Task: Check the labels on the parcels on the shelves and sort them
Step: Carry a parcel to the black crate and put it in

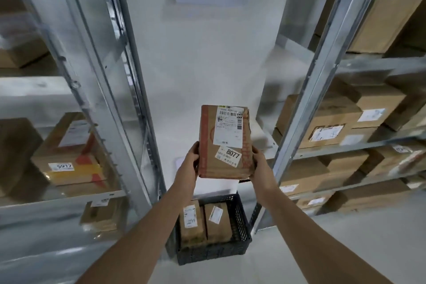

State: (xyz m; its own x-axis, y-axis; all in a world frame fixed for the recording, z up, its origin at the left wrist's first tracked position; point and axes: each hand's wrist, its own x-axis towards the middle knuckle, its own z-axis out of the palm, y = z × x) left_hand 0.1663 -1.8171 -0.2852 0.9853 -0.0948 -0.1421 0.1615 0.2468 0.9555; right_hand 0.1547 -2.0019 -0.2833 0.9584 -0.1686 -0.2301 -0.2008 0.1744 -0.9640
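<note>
1. A brown parcel (224,143) was held upright at the centre of the frame, its label side facing the camera.
2. The left hand (191,158) had its grip closed on the parcel's lower left edge; the right hand (259,160) gripped the lower right edge.
3. A sticker (230,154) reading 8077 was seen below a white shipping label (229,127).
4. Below, a black crate (241,221) on the floor held two parcels (205,220).
5. Metal shelves (327,69) with boxes stood at both sides.

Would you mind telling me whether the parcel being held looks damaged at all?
Yes: the held parcel looks crumpled along its right edge, and its small 8077 sticker sits askew. Both labels remain readable.
</note>
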